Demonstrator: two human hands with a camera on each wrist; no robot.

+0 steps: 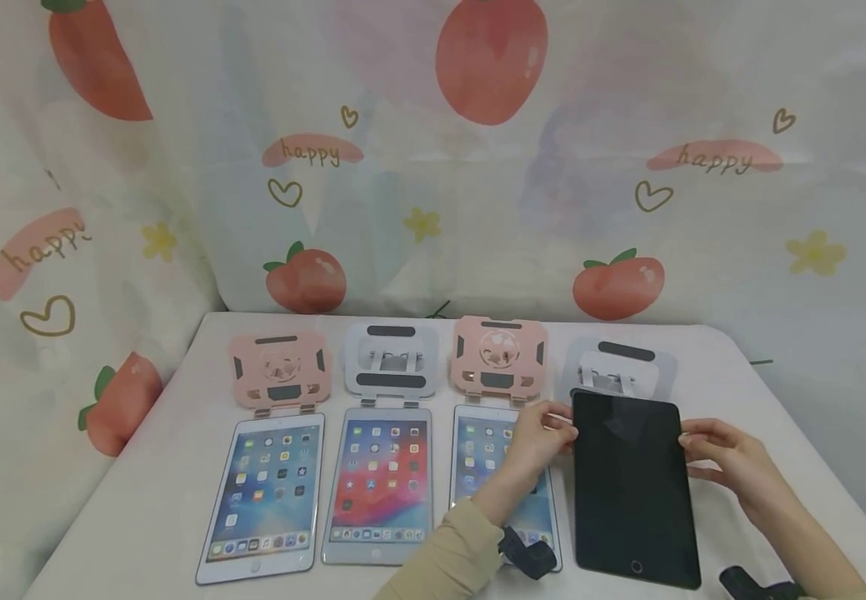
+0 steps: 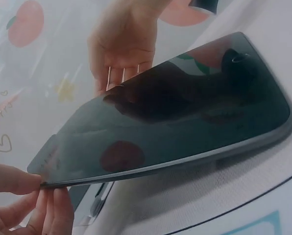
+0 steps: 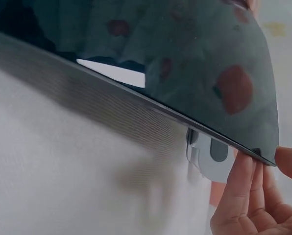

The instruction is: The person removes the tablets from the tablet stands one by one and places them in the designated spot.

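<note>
A black tablet (image 1: 635, 492) with a dark screen is held by its far end, which is raised off the table; its near end with the round home button looks lower. My left hand (image 1: 538, 442) pinches the left edge near the far corner, thumb on top and fingers beneath in the left wrist view. On the opposite edge, my right hand (image 1: 733, 462) pinches with its thumb (image 3: 290, 161) above and fingers below. Behind the tablet stands a light grey folding stand (image 1: 620, 367), its lower part hidden. The screen mirrors the printed backdrop.
To the left lie white tablets with lit screens: one at far left (image 1: 263, 500), another with a red-blue wallpaper (image 1: 380, 483), a third (image 1: 470, 454) partly under my left arm. Behind them are a pink stand (image 1: 280, 367), a grey stand (image 1: 391, 360) and another pink stand (image 1: 500, 357).
</note>
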